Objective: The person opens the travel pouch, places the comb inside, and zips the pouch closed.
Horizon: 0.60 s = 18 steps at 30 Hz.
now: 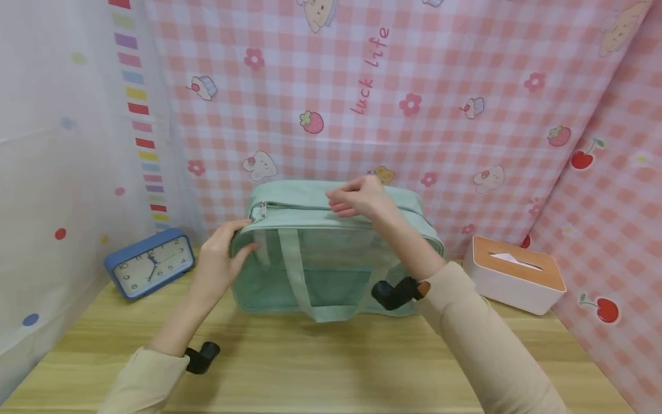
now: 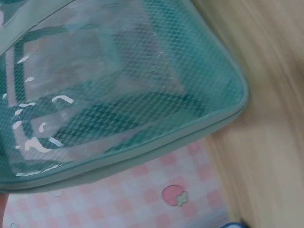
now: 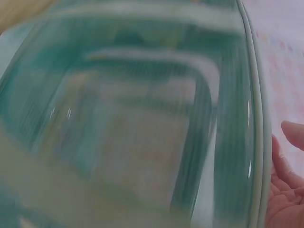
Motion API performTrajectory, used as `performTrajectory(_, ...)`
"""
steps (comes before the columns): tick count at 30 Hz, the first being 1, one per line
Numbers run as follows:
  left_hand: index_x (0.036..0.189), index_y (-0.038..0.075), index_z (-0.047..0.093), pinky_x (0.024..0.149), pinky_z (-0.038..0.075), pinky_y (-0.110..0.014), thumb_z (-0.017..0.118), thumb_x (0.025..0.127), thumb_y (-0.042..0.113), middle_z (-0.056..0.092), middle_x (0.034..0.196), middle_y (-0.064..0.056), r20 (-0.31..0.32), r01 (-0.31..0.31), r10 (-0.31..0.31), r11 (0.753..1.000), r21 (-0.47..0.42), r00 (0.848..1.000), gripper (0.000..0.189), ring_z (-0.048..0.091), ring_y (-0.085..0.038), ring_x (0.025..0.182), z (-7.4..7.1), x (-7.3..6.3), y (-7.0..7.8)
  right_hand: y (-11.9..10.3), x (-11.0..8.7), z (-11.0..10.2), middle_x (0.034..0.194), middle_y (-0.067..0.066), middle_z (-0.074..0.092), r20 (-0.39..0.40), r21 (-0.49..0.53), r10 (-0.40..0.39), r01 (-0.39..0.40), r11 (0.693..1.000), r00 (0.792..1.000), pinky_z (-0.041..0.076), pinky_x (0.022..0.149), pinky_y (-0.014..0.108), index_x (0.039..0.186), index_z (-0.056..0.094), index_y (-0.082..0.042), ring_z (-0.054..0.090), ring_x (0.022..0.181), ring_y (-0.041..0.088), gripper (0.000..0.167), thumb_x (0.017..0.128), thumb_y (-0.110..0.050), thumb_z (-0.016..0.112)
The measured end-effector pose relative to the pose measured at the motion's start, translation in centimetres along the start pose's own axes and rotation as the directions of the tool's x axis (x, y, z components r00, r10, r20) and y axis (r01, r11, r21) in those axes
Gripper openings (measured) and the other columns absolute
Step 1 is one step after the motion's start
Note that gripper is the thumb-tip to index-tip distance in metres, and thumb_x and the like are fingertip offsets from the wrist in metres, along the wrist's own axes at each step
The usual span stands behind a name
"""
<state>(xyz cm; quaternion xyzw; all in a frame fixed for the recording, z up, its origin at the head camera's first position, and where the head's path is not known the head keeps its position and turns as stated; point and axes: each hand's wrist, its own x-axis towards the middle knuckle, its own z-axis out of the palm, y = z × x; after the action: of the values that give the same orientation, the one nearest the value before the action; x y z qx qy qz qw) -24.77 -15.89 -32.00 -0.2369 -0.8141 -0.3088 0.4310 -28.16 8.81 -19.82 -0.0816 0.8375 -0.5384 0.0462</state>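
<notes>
A mint-green bag (image 1: 331,287) with a see-through mesh front stands upright on the table, its handle strap (image 1: 293,259) hanging down in front. My left hand (image 1: 219,259) holds the bag's upper left corner, thumb on the front and fingers at the top edge. Close to that corner, a metal zipper pull (image 1: 264,209) sits at the left end of the top zipper. Over the middle of the bag's top is my right hand (image 1: 364,198), fingers loosely bent. In the right wrist view, the thumb (image 3: 293,133) stands apart from the fingers, with nothing visible between them.
A blue alarm clock (image 1: 150,263) leans back at the left on the wooden table (image 1: 310,368). To the right of the bag is a white tissue box (image 1: 509,287) with a wooden lid. A pink checked cloth (image 1: 362,138) hangs right behind the bag.
</notes>
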Motion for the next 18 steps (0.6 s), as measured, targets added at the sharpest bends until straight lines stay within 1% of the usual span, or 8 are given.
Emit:
performTrajectory(2, 0.110, -0.002, 0.057, 0.083, 0.054, -0.041, 0.076, 0.071, 0.005, 0.062, 0.106, -0.018, 0.059, 0.013, -0.013, 1.000, 0.005, 0.998, 0.044, 0.060, -0.031, 0.099, -0.6, 0.5, 0.1, 0.9, -0.6, -2.3, 0.095, 0.014, 0.070, -0.018, 0.031, 0.007, -0.006, 0.999, 1.000, 0.058, 0.073, 0.026, 0.114, 0.060, 0.006, 0.069, 0.080, 0.015, 0.036, 0.088, -0.020, 0.061)
performTrajectory(4, 0.112, -0.001, 0.056, 0.084, 0.053, -0.043, 0.074, 0.075, 0.012, 0.061, 0.109, -0.017, 0.142, 0.043, -0.042, 0.999, -0.008, 0.989, 0.044, 0.058, -0.032, 0.103, -1.3, 1.5, 0.5, 1.9, -1.3, -4.6, 0.084, 0.007, 0.071, -0.031, 0.077, 0.015, -0.012, 0.997, 0.999, 0.058, 0.072, 0.023, 0.118, 0.055, 0.010, 0.068, 0.073, 0.008, 0.040, 0.089, -0.018, 0.058)
performTrajectory(5, 0.113, 0.000, 0.056, 0.085, 0.052, -0.045, 0.073, 0.077, 0.015, 0.061, 0.110, -0.017, 0.190, 0.063, -0.058, 0.998, -0.017, 0.980, 0.043, 0.058, -0.031, 0.104, -1.7, 2.1, 0.8, 2.4, -1.7, -5.7, 0.078, 0.002, 0.070, -0.038, 0.095, 0.020, -0.016, 0.995, 0.999, 0.057, 0.072, 0.021, 0.120, 0.052, 0.011, 0.066, 0.069, 0.005, 0.042, 0.090, -0.018, 0.058)
performTrajectory(7, 0.114, 0.001, 0.055, 0.088, 0.050, -0.047, 0.068, 0.082, 0.023, 0.061, 0.113, -0.016, 0.300, 0.113, -0.102, 0.993, -0.021, 0.949, 0.040, 0.056, -0.032, 0.107, -2.3, 3.8, 1.5, 3.6, -2.4, -7.7, 0.071, -0.011, 0.066, -0.049, 0.117, 0.034, -0.028, 0.993, 0.998, 0.056, 0.070, 0.017, 0.124, 0.048, 0.013, 0.065, 0.069, 0.001, 0.047, 0.091, -0.020, 0.056)
performTrajectory(8, 0.114, 0.001, 0.055, 0.090, 0.049, -0.048, 0.065, 0.085, 0.024, 0.060, 0.114, -0.016, 0.356, 0.135, -0.118, 0.991, -0.022, 0.927, 0.038, 0.055, -0.032, 0.109, -2.5, 4.7, 1.9, 4.2, -2.7, -8.7, 0.070, -0.013, 0.066, -0.055, 0.124, 0.044, -0.037, 0.992, 0.998, 0.056, 0.070, 0.015, 0.125, 0.045, 0.013, 0.065, 0.070, 0.000, 0.049, 0.091, -0.022, 0.056)
performTrajectory(11, 0.114, 0.002, 0.055, 0.094, 0.046, -0.048, 0.057, 0.090, 0.023, 0.060, 0.115, -0.016, 0.524, 0.165, -0.139, 0.986, -0.002, 0.840, 0.032, 0.054, -0.031, 0.111, -2.6, 7.6, 2.8, 6.5, -3.7, -11.0, 0.071, -0.017, 0.066, -0.079, 0.125, 0.078, -0.068, 0.990, 0.994, 0.055, 0.070, 0.013, 0.126, 0.044, 0.009, 0.064, 0.072, -0.002, 0.052, 0.091, -0.028, 0.056)
performTrajectory(15, 0.110, 0.000, 0.059, 0.093, 0.048, -0.044, 0.055, 0.091, 0.014, 0.064, 0.108, -0.016, 0.687, 0.122, -0.103, 0.992, 0.021, 0.719, 0.024, 0.058, -0.030, 0.105, -1.7, 10.8, 3.5, 10.6, -5.0, -13.6, 0.071, -0.020, 0.065, -0.090, 0.102, 0.135, -0.125, 0.987, 0.987, 0.055, 0.068, 0.014, 0.121, 0.046, 0.003, 0.063, 0.072, -0.004, 0.047, 0.090, -0.031, 0.056)
performTrajectory(18, 0.106, -0.001, 0.062, 0.091, 0.049, -0.041, 0.056, 0.090, 0.011, 0.065, 0.104, -0.017, 0.771, 0.085, -0.069, 0.996, 0.019, 0.634, 0.021, 0.060, -0.029, 0.101, -0.6, 12.4, 3.6, 14.4, -6.1, -15.3, 0.074, -0.018, 0.065, -0.040, 0.073, 0.206, -0.202, 0.977, 0.978, 0.056, 0.069, 0.016, 0.121, 0.046, 0.003, 0.063, 0.073, -0.003, 0.045, 0.092, -0.030, 0.054)
